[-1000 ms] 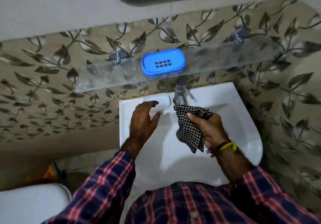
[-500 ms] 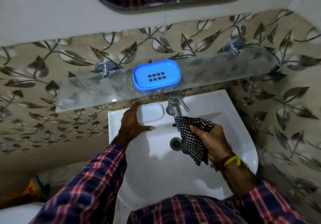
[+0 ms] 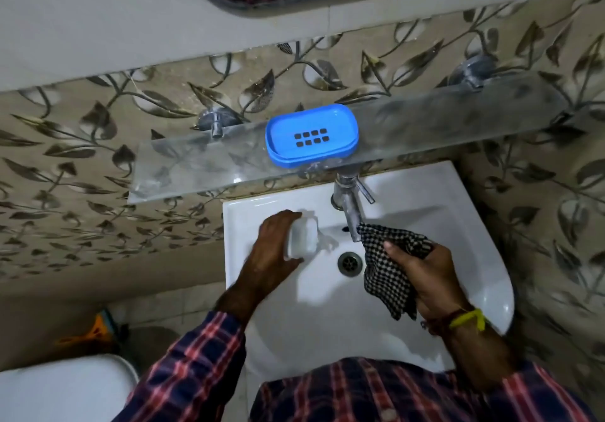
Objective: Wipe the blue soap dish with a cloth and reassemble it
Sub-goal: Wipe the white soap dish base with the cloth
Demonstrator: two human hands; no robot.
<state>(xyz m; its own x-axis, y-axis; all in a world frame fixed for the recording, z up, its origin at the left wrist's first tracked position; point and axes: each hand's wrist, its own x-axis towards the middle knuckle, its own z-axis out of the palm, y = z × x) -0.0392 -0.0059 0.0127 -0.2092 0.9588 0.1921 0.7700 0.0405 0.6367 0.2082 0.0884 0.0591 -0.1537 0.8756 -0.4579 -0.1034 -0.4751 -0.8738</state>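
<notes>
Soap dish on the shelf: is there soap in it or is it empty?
Empty. The soap dish shows its bare blue tray and drain holes, and the white soap bar is in the left hand over the sink.

Glass shelf (image 3: 196, 166) and tap (image 3: 348, 205) overhanging the open basin (image 3: 327, 307).

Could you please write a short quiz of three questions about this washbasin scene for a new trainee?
1. True or false: the blue soap dish sits on the glass shelf.
2. The right hand holds: A) sponge B) checked cloth C) brush.
3. Fill in: the left hand grips a white bar of ____ at the sink.

Key: 1 true; 2 B; 3 soap.
</notes>
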